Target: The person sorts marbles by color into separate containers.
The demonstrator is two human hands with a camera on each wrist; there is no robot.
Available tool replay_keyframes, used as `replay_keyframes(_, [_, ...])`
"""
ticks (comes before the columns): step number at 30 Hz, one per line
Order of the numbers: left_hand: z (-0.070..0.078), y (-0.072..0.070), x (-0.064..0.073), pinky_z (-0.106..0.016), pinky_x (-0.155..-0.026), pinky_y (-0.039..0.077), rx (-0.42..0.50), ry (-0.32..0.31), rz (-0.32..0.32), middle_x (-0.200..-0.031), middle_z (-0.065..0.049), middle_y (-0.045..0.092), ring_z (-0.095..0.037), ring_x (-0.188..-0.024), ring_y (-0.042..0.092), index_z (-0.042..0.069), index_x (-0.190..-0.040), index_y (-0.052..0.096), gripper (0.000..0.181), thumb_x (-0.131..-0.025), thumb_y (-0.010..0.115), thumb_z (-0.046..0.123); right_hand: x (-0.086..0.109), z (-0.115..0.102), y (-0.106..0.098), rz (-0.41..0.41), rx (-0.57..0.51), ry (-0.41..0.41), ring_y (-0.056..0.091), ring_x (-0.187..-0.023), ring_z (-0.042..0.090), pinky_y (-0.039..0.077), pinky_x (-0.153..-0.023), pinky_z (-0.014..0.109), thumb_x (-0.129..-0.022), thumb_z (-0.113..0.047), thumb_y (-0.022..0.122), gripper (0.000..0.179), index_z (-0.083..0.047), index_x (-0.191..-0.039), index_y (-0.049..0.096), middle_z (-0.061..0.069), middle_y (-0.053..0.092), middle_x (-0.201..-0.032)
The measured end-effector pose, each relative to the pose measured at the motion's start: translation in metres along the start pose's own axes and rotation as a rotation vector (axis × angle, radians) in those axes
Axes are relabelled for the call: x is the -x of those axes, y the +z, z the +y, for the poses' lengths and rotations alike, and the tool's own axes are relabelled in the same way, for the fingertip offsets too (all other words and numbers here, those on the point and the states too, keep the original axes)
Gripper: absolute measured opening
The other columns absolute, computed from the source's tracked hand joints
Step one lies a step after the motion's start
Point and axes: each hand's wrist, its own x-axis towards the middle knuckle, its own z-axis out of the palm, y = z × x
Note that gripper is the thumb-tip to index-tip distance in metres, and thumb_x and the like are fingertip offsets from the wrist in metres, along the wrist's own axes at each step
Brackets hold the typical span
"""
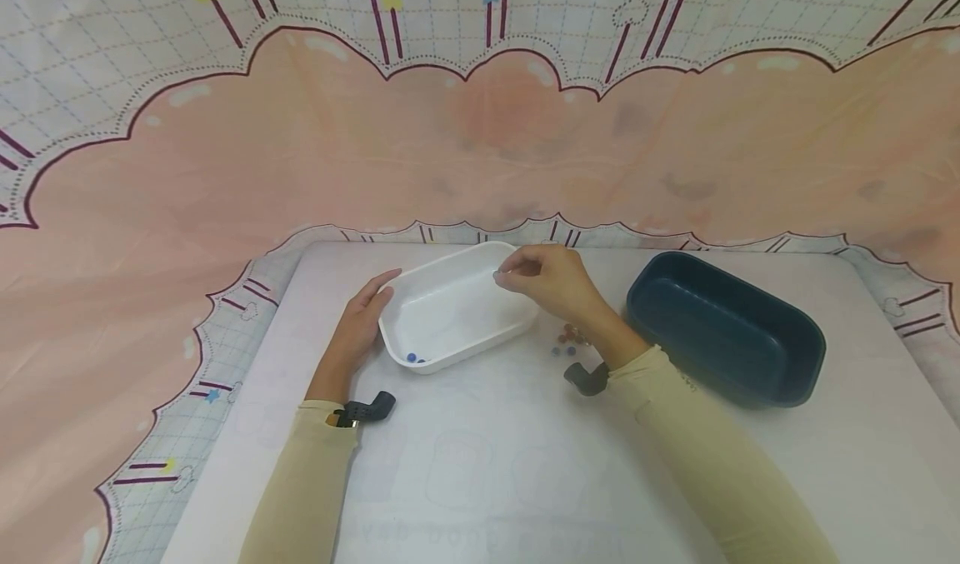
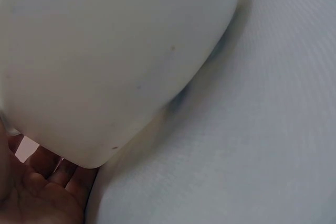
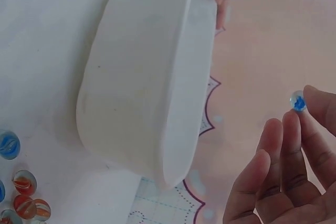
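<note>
My left hand point(image 1: 362, 318) grips the left end of a white rectangular dish point(image 1: 457, 310), thumb at the rim and fingers against the outer side. Blue marbles point(image 1: 412, 357) lie in the dish's near left corner. Above the dish's right end, my right hand point(image 1: 551, 285) pinches a clear marble with a blue swirl point(image 3: 297, 101) between thumb and forefinger. In the right wrist view its other fingers are loosely bent. Beneath the right wrist, on the table, lie orange marbles point(image 3: 24, 183) and blue marbles point(image 3: 9, 145), partly hidden by the forearm in the head view.
A deep dark blue rectangular dish point(image 1: 727, 331) stands to the right, beside the right forearm. All of this is on a white tabletop point(image 1: 480, 481). Behind it hangs a pink patterned cloth point(image 1: 450, 147). Each wrist wears a small black camera, one point(image 1: 375, 407) on the left.
</note>
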Motion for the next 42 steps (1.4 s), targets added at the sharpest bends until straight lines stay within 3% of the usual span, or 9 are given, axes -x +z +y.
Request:
replay_keyframes(32, [0.001, 0.0, 0.0, -0.049, -0.126, 0.028, 0.001, -0.002, 0.004, -0.165, 0.008, 0.037, -0.021, -0.155, 0.031, 0.039, -0.151, 0.047, 0.047, -0.106, 0.043, 0.053, -0.001, 0.001, 0.002, -0.006, -0.004, 0.027, 0.067, -0.101, 0.019, 0.054, -0.089, 0.04, -0.09, -0.035, 0.077, 0.016, -0.023, -0.102, 0.077, 0.001, 0.075, -0.1])
replay_keyframes(42, [0.002, 0.001, 0.0, -0.049, -0.126, 0.027, -0.015, -0.021, 0.005, -0.165, 0.009, 0.037, -0.02, -0.155, 0.031, 0.04, -0.15, 0.048, 0.048, -0.105, 0.043, 0.054, 0.004, 0.015, -0.003, -0.006, -0.017, 0.039, 0.067, -0.104, 0.019, 0.056, -0.091, 0.04, -0.091, -0.033, 0.076, 0.019, -0.022, -0.106, 0.077, 0.0, 0.074, -0.105])
